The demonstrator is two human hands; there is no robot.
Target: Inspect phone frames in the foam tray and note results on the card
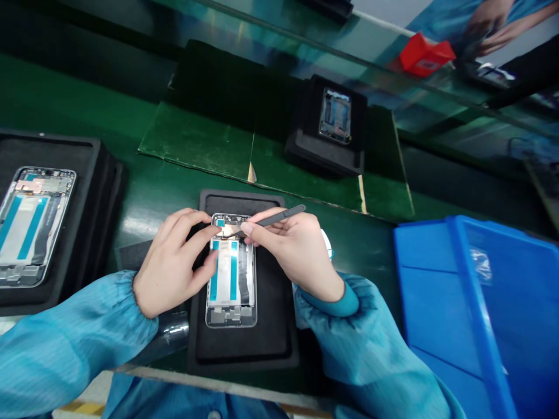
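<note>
An opened smartphone (pixel 233 273), its circuit board and blue-striped battery area bare, lies face-up in a black foam tray (pixel 266 343). My left hand (pixel 174 256) rests at its upper left, fingers apart: the thumb at the side edge, a fingertip on the board. Pinched in my right hand (pixel 301 250) is a slim dark grey hand tool (pixel 282 215) with a flat rounded end. Its narrow tip meets the board just above the battery area. Whether it is tweezers or a pry tool I cannot tell.
Stacked black trays (pixel 87 233) at the left carry another opened phone (pixel 35 227). More trays (pixel 325 154) stand at the back with a phone frame (pixel 335 116) on top. A blue bin (pixel 437 279) is at the right. Beyond are a red box (pixel 425 55) and another person's hands (pixel 493 26).
</note>
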